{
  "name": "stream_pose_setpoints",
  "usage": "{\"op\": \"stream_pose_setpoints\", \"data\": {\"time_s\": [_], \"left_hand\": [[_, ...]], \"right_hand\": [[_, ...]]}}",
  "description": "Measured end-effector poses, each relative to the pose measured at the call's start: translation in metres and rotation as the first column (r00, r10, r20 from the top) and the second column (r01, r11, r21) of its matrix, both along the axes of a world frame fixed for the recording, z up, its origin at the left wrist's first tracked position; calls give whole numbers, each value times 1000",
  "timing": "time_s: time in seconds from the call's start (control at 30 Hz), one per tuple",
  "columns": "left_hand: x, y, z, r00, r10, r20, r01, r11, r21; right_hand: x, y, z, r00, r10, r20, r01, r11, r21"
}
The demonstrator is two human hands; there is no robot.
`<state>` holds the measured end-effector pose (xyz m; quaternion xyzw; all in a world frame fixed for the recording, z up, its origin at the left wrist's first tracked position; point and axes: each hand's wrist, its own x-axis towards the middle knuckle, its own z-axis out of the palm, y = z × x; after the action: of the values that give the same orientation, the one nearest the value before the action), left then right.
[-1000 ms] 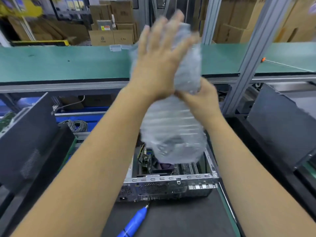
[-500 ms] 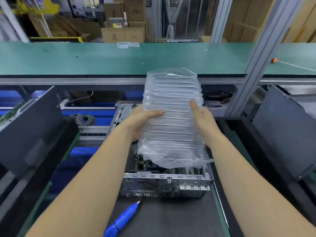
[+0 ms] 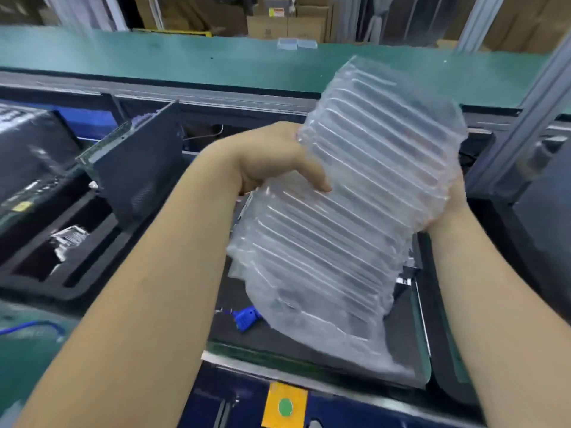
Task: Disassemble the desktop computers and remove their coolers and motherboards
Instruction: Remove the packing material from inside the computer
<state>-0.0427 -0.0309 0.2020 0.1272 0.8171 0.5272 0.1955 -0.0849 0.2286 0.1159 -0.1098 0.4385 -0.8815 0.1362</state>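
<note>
Both of my hands hold one clear air-column packing bag [image 3: 349, 217] up in front of me, tilted with its top leaning to the right. My left hand [image 3: 272, 159] grips its upper left edge, thumb laid across the front face and the other fingers hidden behind the plastic. My right hand [image 3: 454, 208] is at the bag's right edge, mostly covered by it; how its fingers lie I cannot tell, though the bag rests against that palm. Only slivers of the desktop computer [image 3: 408, 270] show past the bag, low on the dark mat [image 3: 309, 338]. A blue tool tip [image 3: 245, 316] lies on the mat just beside the bag's lower corner. To my left a dark panel [image 3: 136, 171] stands tilted above a black foam tray [image 3: 61, 242]. A green conveyor belt [image 3: 154, 57] runs across behind. The picture is blurred.
</note>
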Motion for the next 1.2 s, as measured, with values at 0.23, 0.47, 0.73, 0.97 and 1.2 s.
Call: {"op": "stream_pose_setpoints", "data": {"time_s": [0.23, 0.47, 0.73, 0.97, 1.2], "left_hand": [[132, -76, -88, 866, -362, 344, 461, 845, -272], [250, -201, -187, 877, -91, 472, 313, 853, -418], [376, -354, -207, 697, 570, 435, -258, 766, -589], [419, -405, -156, 577, 747, 330, -380, 603, -702], [419, -409, -128, 641, 765, 61, -359, 369, -857]], "right_hand": [[127, -60, -42, 954, 81, 289, -281, 581, 764], [186, -195, -125, 565, 525, 636, -782, 95, 616], [285, -333, -194, 751, 451, 481, -601, 169, 781], [329, -403, -201, 755, 397, 522, -654, 395, 646], [327, -431, -192, 743, 397, 539, -663, 551, 507]]}}
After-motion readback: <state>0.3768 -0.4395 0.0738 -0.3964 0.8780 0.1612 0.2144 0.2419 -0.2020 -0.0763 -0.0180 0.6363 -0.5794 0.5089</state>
